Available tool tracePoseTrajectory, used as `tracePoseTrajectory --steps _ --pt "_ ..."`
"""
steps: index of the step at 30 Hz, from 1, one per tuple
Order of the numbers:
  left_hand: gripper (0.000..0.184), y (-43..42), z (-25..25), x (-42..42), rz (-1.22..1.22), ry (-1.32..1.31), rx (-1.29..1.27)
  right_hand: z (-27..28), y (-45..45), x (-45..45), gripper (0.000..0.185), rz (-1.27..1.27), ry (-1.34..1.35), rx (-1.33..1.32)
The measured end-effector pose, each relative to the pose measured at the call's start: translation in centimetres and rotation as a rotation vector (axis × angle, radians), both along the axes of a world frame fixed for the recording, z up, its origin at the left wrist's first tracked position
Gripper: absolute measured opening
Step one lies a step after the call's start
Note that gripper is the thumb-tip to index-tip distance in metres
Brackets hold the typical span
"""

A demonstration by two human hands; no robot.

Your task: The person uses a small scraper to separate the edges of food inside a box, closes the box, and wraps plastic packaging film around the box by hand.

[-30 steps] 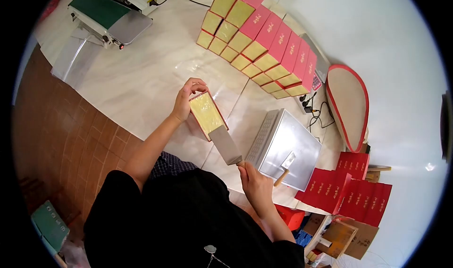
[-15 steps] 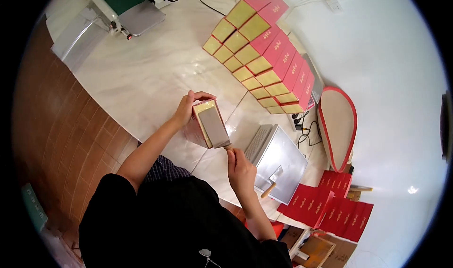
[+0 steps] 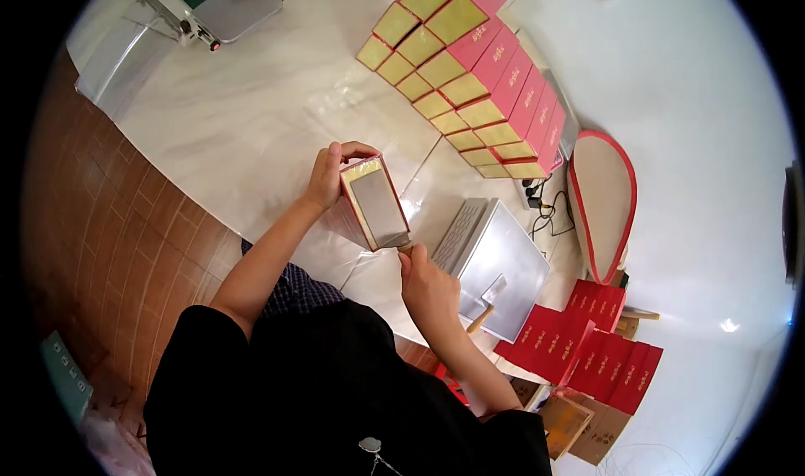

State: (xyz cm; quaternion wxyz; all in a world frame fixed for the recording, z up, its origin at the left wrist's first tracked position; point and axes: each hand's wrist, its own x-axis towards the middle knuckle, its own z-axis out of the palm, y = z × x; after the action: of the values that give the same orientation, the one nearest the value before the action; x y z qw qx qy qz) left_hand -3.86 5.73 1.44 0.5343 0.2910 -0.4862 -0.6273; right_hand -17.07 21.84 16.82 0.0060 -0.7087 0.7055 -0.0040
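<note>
A red and gold box point(image 3: 345, 223), which looks wrapped in shiny clear film, is held up in my left hand point(image 3: 325, 179), fingers curled over its upper edge. My right hand point(image 3: 431, 290) is closed round the short handle of a scraper point(image 3: 379, 208). The scraper's wide, flat metal blade lies against the gold end of the box and covers most of it. Just right of my right hand is a silver metal hot plate point(image 3: 513, 262). A second scraper with a wooden handle point(image 3: 480, 318) rests on it.
Stacked pink-red boxes with gold ends point(image 3: 470, 82) stand at the back of the cream-covered table point(image 3: 251, 82). Darker red boxes point(image 3: 545, 346) sit at the lower right. A red-rimmed oval panel point(image 3: 602, 208) leans by the wall, near cables point(image 3: 549, 216). A machine point(image 3: 222, 11) is at upper left.
The view has shifted slightly, so the surroundings sit a little higher. The box and scraper stay together, with the blade still against the gold end and both hands keeping their hold.
</note>
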Motion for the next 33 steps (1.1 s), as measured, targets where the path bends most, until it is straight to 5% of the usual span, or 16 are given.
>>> tracePoseTrajectory --steps 28,33 --pt "0.097 -0.6 -0.4 0.5 -0.134 -0.006 0.055 -0.9 -0.8 -0.1 0.027 -0.030 -0.126 -0.050" --pt "0.102 -0.4 1.2 2.4 -0.205 -0.155 -0.089 -4.7 3.4 -5.9 0.024 -0.356 -0.400 -0.336"
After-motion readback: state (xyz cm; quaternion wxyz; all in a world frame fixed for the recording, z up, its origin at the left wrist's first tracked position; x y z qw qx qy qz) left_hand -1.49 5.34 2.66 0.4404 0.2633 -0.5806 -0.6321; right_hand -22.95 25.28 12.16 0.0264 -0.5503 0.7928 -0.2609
